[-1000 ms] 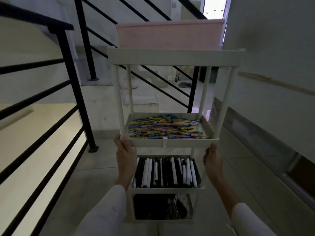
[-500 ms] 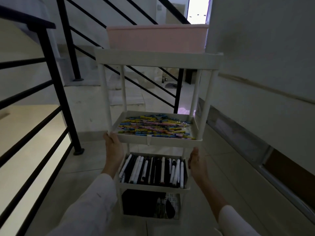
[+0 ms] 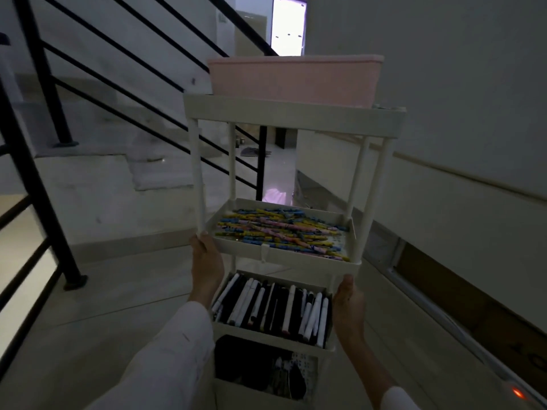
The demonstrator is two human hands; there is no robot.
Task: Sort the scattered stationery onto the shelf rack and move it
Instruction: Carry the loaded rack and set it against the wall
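Nearest up, black and white markers fill the rack's lower tray. Both hands have the middle tray: left hand fingers curled round the front-left corner, right hand gripping under the front-right. Colourful pens in that tray, pink bin on top. Rack leans a bit right over the landing floor, with stairs and railing beyond.

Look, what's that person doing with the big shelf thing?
A person holds the white shelf rack by its second tray, left hand at one corner, right hand at the other, beside a black stair railing. That tray holds colourful pens, the one below black and white markers, and a pink bin sits on top.
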